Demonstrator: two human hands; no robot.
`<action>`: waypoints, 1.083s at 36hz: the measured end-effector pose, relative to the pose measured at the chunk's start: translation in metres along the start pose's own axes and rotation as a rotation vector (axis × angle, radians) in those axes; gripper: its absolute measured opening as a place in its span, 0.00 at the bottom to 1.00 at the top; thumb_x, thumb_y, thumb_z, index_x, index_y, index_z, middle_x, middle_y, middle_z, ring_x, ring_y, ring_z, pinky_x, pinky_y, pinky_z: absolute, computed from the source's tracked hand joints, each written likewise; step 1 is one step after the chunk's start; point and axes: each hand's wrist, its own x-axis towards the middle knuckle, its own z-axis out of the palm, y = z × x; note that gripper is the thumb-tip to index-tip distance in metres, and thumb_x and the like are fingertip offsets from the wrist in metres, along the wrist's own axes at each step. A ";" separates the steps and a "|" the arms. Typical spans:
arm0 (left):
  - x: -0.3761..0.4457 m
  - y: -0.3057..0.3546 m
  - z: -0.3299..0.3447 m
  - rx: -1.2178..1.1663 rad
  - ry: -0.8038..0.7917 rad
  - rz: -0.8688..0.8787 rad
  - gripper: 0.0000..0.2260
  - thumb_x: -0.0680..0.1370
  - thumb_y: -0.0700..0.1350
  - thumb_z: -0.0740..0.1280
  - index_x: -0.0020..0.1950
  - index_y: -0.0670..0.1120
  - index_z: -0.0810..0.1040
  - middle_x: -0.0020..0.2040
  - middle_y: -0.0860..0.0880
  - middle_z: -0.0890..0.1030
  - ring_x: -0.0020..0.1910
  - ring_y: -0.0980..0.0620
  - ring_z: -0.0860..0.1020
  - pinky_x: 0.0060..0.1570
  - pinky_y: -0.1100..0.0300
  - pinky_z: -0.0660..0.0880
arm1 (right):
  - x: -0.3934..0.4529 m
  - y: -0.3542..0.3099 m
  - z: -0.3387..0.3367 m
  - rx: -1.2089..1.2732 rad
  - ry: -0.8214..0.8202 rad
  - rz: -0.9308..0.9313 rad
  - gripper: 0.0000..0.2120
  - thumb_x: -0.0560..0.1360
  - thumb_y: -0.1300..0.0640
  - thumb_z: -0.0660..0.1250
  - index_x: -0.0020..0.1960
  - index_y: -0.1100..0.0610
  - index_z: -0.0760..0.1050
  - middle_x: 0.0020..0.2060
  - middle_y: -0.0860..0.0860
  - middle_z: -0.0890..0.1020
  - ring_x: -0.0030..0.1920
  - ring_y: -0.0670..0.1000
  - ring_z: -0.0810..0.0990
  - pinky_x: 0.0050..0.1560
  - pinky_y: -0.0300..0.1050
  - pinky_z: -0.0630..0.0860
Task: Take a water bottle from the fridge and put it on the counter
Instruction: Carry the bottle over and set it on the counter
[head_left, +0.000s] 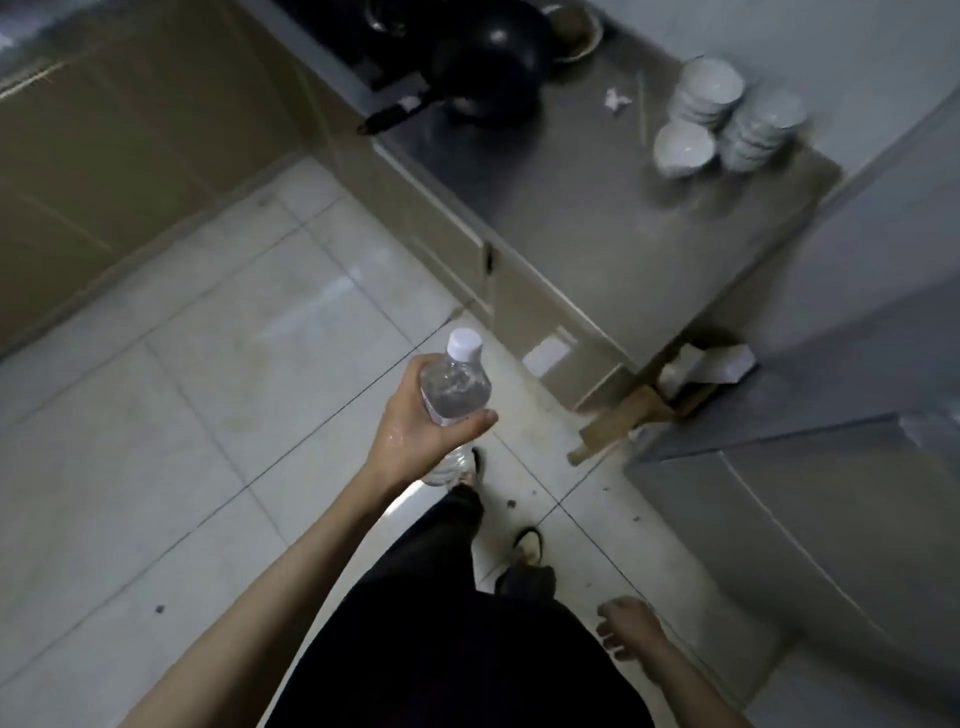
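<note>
Plainly, the left hand (431, 426) is wrapped around the middle of the water bottle (456, 382), fingers curled behind it and thumb pressed across the front, holding it roughly upright over the tiled floor (182, 415), well short of the counter (597, 223). The skin near the wrist looks shiny, possibly wet, so the likeliest trouble is the bottle sliding down through the grip and dropping onto the tiles. Another risk lies at the landing spot: stacked white bowls (727, 124) crowd the far end of the counter and a black pan (488, 78) with its handle jutting out sits at the other, so a careless set-down could knock either one. A bottle placed too close to the counter's edge could also tip off. The right hand (628, 626) hangs low, fingers loosely spread and holding nothing. Much is hard to read: the bowls are smeared by motion blur, the bottle's base is hidden behind the hand, and the grey surface (831, 519) at right may be the fridge, though that cannot be confirmed.
</note>
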 end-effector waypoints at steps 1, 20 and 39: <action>-0.003 -0.011 -0.017 -0.015 0.057 -0.031 0.29 0.65 0.54 0.82 0.61 0.56 0.73 0.52 0.57 0.83 0.53 0.53 0.85 0.57 0.51 0.81 | 0.000 -0.019 0.006 -0.046 0.003 -0.008 0.06 0.78 0.63 0.61 0.44 0.62 0.74 0.35 0.60 0.77 0.32 0.54 0.73 0.34 0.41 0.66; 0.126 -0.132 -0.334 -0.234 0.514 -0.381 0.29 0.62 0.56 0.80 0.59 0.58 0.74 0.49 0.69 0.83 0.46 0.71 0.83 0.43 0.75 0.76 | -0.026 -0.538 0.185 -0.420 -0.036 -0.531 0.08 0.79 0.60 0.62 0.49 0.59 0.80 0.40 0.55 0.82 0.37 0.53 0.78 0.38 0.44 0.72; 0.447 -0.119 -0.608 -0.227 0.545 -0.315 0.27 0.68 0.47 0.83 0.62 0.56 0.73 0.50 0.61 0.84 0.47 0.65 0.84 0.46 0.70 0.77 | -0.014 -0.862 0.238 -0.430 -0.017 -0.193 0.07 0.80 0.62 0.60 0.51 0.63 0.75 0.41 0.61 0.78 0.35 0.55 0.74 0.36 0.43 0.68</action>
